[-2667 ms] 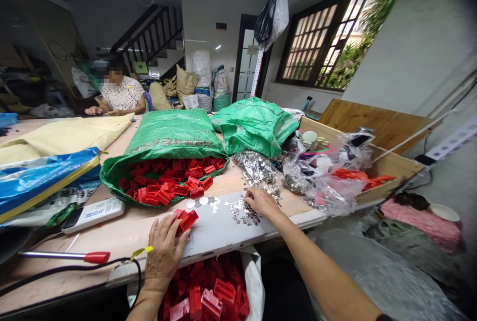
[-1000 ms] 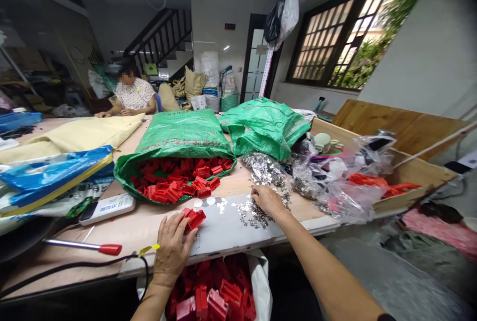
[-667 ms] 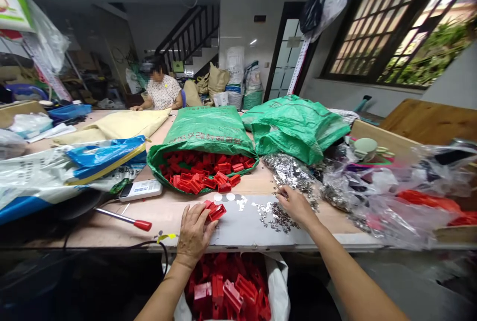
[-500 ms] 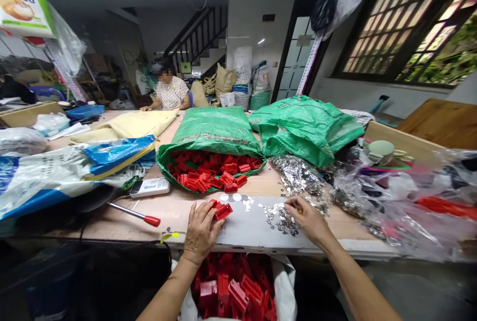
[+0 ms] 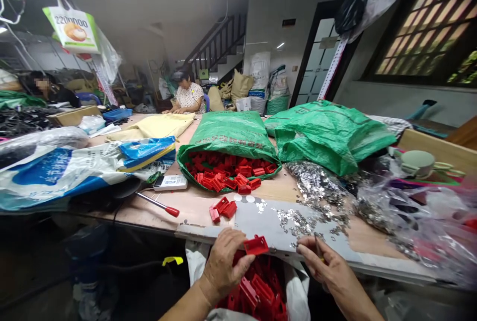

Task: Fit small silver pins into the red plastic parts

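Note:
My left hand (image 5: 225, 260) pinches an open, box-shaped red plastic part (image 5: 256, 245) between thumb and fingers, just past the table's front edge. Facing it, my right hand (image 5: 325, 265) is closed around a thin dark tool (image 5: 318, 247) with a bit of yellow on it; its exact kind is unclear. Something tiny shows at that hand's fingertips, too small to name. Small flat metal pieces (image 5: 298, 222) lie scattered on the grey sheet (image 5: 249, 221) beyond. Several loose red parts (image 5: 222, 207) rest left of them. Below my hands, a white sack (image 5: 298, 291) holds many more red parts.
A green sack (image 5: 231, 127) spills red parts at its mouth; another green bag (image 5: 335, 132) lies to its right. A clear bag of metal pieces (image 5: 316, 182), a red-tipped lever (image 5: 171, 210) and a white device (image 5: 170, 182) are around. A person (image 5: 189, 96) sits across the table.
My left hand has left several red parts on the table and come back toward me with one. My right hand has moved from the metal pieces to near the table edge. The view has turned left.

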`<state>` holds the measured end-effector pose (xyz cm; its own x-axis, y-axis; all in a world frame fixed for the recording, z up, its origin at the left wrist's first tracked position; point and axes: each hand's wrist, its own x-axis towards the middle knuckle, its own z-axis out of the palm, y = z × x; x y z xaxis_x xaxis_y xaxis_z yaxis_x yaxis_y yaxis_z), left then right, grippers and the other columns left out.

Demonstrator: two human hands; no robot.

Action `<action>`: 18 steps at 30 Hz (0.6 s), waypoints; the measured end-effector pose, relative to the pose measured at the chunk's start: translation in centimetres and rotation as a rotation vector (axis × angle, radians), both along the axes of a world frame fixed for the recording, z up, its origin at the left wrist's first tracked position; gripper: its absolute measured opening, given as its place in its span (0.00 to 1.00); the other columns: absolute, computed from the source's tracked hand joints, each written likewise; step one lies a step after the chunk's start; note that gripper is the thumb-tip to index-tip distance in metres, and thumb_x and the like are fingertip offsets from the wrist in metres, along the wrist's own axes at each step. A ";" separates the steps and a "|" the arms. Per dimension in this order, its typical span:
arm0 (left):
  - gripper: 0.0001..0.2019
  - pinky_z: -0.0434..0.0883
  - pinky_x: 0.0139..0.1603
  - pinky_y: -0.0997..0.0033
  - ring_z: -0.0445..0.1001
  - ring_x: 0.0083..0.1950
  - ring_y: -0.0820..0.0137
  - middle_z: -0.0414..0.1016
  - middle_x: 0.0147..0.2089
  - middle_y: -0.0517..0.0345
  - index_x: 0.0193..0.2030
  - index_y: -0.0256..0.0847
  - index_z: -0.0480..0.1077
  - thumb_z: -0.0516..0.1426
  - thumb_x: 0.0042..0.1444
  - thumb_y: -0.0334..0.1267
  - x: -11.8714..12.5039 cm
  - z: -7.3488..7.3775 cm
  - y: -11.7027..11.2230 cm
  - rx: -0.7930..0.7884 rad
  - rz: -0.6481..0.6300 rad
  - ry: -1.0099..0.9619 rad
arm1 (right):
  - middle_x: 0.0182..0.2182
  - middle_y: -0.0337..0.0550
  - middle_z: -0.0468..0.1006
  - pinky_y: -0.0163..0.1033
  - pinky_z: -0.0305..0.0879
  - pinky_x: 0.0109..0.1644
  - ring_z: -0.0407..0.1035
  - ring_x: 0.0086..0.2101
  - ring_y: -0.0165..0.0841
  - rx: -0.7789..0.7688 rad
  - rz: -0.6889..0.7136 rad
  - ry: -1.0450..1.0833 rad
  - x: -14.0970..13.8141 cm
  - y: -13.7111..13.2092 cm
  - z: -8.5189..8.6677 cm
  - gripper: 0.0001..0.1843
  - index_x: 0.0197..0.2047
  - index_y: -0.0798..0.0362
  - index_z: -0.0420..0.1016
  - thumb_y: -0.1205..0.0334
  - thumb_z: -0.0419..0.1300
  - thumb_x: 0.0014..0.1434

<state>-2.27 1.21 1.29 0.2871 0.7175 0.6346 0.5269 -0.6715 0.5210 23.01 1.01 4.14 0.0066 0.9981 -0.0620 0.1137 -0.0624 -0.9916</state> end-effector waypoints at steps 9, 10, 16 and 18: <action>0.14 0.74 0.46 0.66 0.76 0.42 0.65 0.77 0.44 0.49 0.51 0.42 0.69 0.55 0.59 0.41 1.7 2.0 -2.9 -0.430 -0.233 -0.378 | 0.20 0.31 0.60 0.29 0.46 0.20 0.49 0.18 0.23 0.045 0.132 0.228 -5.2 -1.4 1.8 0.21 0.35 0.52 0.70 0.42 0.66 0.52; 0.14 0.74 0.45 0.67 0.76 0.42 0.66 0.77 0.44 0.49 0.51 0.41 0.68 0.55 0.60 0.42 1.8 2.2 -2.9 -0.480 -0.253 -0.446 | 0.19 0.30 0.59 0.29 0.45 0.20 0.48 0.18 0.23 0.038 0.126 0.239 -5.5 -1.3 1.8 0.21 0.35 0.52 0.70 0.42 0.66 0.52; 0.18 0.75 0.44 0.68 0.76 0.45 0.64 0.75 0.48 0.47 0.53 0.42 0.70 0.56 0.58 0.47 1.9 2.3 -3.1 -0.491 -0.189 -0.591 | 0.18 0.30 0.60 0.28 0.47 0.19 0.50 0.18 0.23 0.059 0.097 0.257 -6.9 -1.3 2.1 0.22 0.32 0.52 0.69 0.42 0.67 0.50; 0.20 0.75 0.45 0.68 0.74 0.49 0.62 0.74 0.49 0.46 0.51 0.42 0.72 0.60 0.54 0.49 2.0 2.3 -3.2 -0.459 -0.169 -0.594 | 0.18 0.31 0.61 0.29 0.49 0.20 0.51 0.18 0.24 0.072 0.080 0.245 -7.5 -1.5 2.1 0.22 0.32 0.52 0.70 0.42 0.67 0.50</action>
